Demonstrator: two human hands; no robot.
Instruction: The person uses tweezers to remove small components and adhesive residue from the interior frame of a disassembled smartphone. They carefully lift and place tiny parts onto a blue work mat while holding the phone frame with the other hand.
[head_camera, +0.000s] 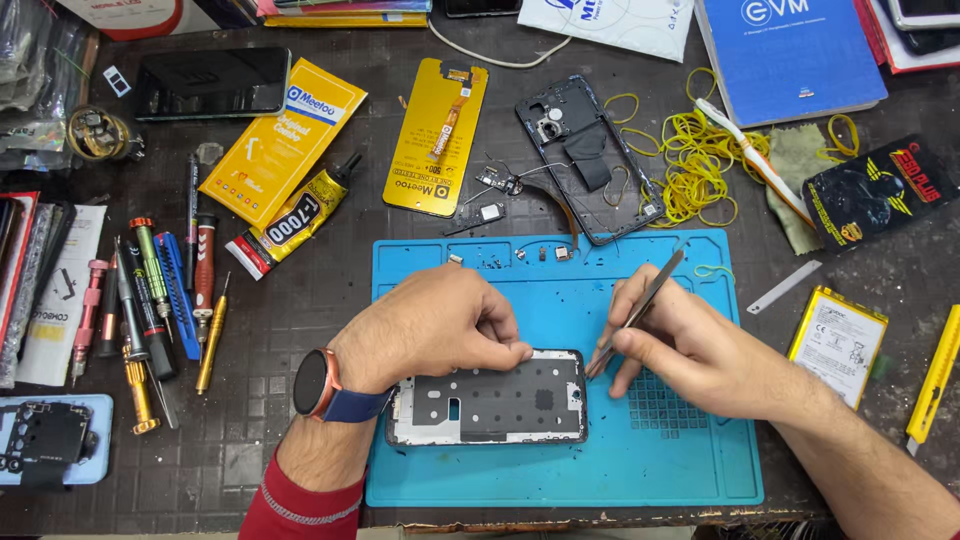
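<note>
A dark desk (300, 420) is seen from above, crowded with repair gear. Near its front edge, at the middle, a blue work mat (560, 470) is laid, and on the mat's front-left part an opened phone frame (490, 400) lies flat, inner side up.

The frame is steadied at its upper edge by the left hand (430, 325), whose fingertips are pressed down on it; nothing is grasped, so the left grip is a pressing one rather than a clench. A watch is worn on that wrist. The right hand (690, 350) is closed around a pair of tweezers (640, 305), held like a pen, with the tips brought to the frame's upper right corner. Whether anything is pinched in the tips cannot be told.

The step in hand is judged to be fine work at that corner of the frame, a small part being picked at or seated. A steady frame and a light, exact placing of the tips are called for next.

Toward the back edge a second, stripped phone shell (585, 160) is set, with yellow rubber bands (695, 165) beside it. A tube of glue (295, 215) lies left of the mat, screwdrivers (160, 290) are lined along the left edge, and a flat battery (838, 340) rests toward the right edge.
</note>
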